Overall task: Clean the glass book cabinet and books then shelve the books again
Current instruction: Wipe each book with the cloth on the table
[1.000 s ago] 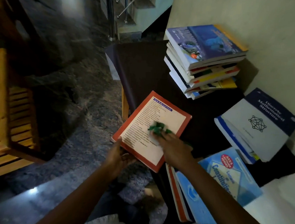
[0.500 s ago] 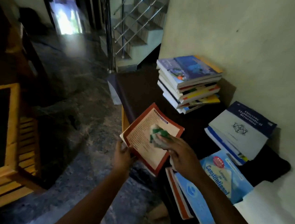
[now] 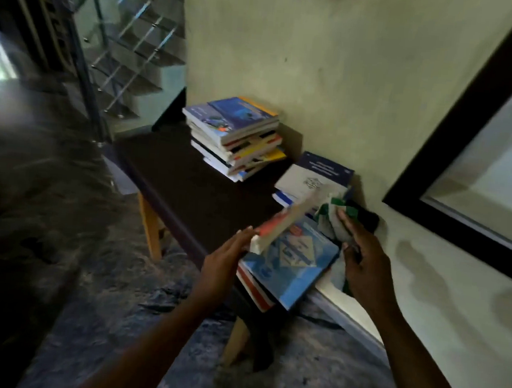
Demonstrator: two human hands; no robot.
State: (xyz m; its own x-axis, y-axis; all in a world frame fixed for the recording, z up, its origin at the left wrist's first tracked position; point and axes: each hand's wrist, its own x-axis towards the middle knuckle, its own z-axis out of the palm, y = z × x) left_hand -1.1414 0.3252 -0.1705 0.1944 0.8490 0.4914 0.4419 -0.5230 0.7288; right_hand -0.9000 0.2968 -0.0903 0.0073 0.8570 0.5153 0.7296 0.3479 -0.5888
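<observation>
Progress partial: left fingers [image 3: 245, 234] flat against thin red-edged book [image 3: 280, 223], right fingers [image 3: 344, 215] gripped white-green cloth [image 3: 328, 218]; stacked paperbacks [image 3: 238, 136] awaited shelving.

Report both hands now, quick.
Left hand: open, straight fingers against the blurred red-bordered paperback book.
Right hand: closed on the crumpled green-and-white cloth.

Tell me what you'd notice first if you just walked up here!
Two hands in the middle catch the eye: the left hand touches the low end of a tilted, blurry red-edged book, and the right hand grips a green-and-white cloth. Behind them, a stack of books sits on the dark table against the wall.
</observation>
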